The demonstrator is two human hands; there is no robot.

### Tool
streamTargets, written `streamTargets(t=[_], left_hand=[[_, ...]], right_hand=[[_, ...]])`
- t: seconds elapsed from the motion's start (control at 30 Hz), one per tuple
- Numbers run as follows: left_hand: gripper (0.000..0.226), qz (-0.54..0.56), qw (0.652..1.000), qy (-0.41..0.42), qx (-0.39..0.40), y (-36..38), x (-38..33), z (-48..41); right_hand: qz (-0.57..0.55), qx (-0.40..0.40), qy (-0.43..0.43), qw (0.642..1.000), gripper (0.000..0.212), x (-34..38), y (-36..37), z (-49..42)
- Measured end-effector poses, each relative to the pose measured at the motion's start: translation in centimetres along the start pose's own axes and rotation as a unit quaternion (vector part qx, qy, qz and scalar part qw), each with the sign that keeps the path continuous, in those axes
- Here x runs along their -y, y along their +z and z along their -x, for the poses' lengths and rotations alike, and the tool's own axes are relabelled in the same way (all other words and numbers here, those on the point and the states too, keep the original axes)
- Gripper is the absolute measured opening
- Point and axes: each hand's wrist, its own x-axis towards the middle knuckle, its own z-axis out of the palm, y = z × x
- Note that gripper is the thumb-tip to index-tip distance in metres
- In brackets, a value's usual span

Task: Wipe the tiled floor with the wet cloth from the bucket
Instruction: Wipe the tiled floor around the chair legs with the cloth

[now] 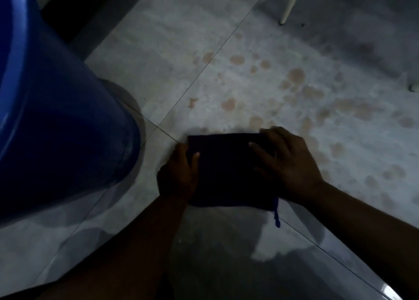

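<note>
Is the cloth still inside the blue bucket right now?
No, the dark cloth lies flat on the tiled floor beside the bucket, with the left hand and right hand pressing on it.

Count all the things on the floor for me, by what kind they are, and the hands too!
Blue bucket: 1
Dark folded cloth: 1
White furniture legs: 2
Hands, left hand and right hand, both flat on the cloth: 2
Total: 6
</note>
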Motion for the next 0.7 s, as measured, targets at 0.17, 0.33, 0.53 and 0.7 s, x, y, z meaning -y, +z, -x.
streamTargets(t=[0.17,0.33,0.53,0.7], left_hand=[[0.034,-0.043,0.992,0.085,-0.08,0.0,3.1,-3.4],[0.061,0.014,0.998,0.024,-0.055,0.3,5.2,-4.1],[0.08,-0.031,0.999,-0.005,-0.018,1.1,5.4,-4.1],[0.086,-0.06,0.998,-0.027,0.006,0.7,4.4,-4.5]], right_hand=[[-0.011,0.174,-0.226,0.958,0.072,3.7,6.0,-3.3],[-0.024,0.177,-0.197,0.964,0.077,3.6,8.3,-8.9],[0.015,0.181,-0.171,0.968,0.079,-0.4,9.6,-21.2],[0.008,0.18,0.016,0.984,0.097,-6.7,9.3,-28.0]])
